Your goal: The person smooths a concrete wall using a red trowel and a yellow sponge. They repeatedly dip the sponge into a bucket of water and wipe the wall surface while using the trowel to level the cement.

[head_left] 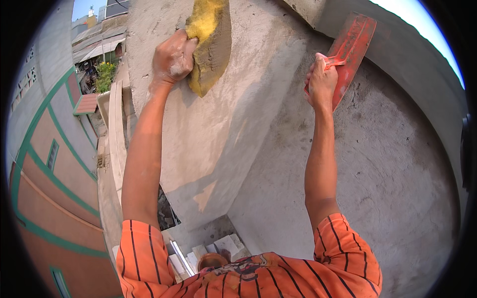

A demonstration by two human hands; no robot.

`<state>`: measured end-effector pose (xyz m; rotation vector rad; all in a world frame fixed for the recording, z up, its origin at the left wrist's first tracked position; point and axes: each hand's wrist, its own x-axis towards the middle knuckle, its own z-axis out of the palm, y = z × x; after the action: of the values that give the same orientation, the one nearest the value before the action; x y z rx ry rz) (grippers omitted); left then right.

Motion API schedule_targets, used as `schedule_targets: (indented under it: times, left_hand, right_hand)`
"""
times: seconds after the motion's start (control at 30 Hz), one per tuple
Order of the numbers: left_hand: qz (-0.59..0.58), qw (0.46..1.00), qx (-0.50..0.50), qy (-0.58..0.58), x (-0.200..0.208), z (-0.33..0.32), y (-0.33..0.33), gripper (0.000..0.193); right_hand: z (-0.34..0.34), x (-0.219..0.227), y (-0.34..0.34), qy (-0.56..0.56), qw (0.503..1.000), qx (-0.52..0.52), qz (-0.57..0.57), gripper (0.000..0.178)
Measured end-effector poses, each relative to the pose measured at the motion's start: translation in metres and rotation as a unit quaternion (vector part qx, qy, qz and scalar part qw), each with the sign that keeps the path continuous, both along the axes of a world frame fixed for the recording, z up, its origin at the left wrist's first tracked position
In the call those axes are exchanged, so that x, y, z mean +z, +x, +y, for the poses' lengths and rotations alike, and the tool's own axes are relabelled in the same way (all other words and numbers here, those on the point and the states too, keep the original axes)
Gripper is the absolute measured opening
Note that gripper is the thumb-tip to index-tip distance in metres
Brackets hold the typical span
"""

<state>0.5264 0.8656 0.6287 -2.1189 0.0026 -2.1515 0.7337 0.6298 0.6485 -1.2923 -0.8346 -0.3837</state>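
My left hand, dusted with pale residue, is closed on the edge of a large yellow sponge. Grey mortar coats much of the sponge, which is against or very near the plastered wall. Over to the right, my right hand is wrapped around the handle of a long red plastering float. The float is tilted, its upper end leaning right, with scuffs and grey smears on it. It is close to the corner beneath a ledge; whether it touches the wall I cannot tell.
A second rough grey wall meets the first in a corner, with a curved concrete ledge above. Below lie pale blocks and a brown bucket. A building with green trim stands to the left, beyond the wall's edge.
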Motion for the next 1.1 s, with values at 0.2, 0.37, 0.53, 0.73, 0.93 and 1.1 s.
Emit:
schedule_targets:
  times: [0.2,0.37,0.53,0.73,0.93,1.1]
  left_hand:
    - [0.007,1.0,-0.003,0.004,0.002,0.003,-0.003,0.018]
    - [0.002,1.0,-0.007,-0.009,0.001,-0.003,-0.002,0.015]
    - [-0.001,1.0,-0.009,-0.018,0.001,-0.005,-0.001,0.013]
    - [0.013,1.0,-0.007,-0.013,0.001,0.001,0.001,0.014]
    - [-0.001,1.0,-0.001,-0.014,0.001,-0.001,-0.001,0.016]
    - [0.005,1.0,-0.007,-0.015,0.0,-0.002,0.002,0.016]
  right_hand:
    - [-0.005,-0.012,0.032,-0.027,0.998,-0.059,-0.025,0.022]
    - [-0.057,-0.005,-0.01,0.159,0.987,-0.01,0.028,0.023]
    - [-0.05,-0.019,-0.015,0.087,0.996,0.009,0.026,0.024]
    - [-0.037,-0.031,0.017,-0.053,0.997,0.028,0.052,0.025]
    - [-0.082,-0.017,-0.014,0.141,0.989,0.013,0.044,0.027]
    - [-0.081,-0.025,-0.025,0.11,0.992,0.052,0.043,0.028]
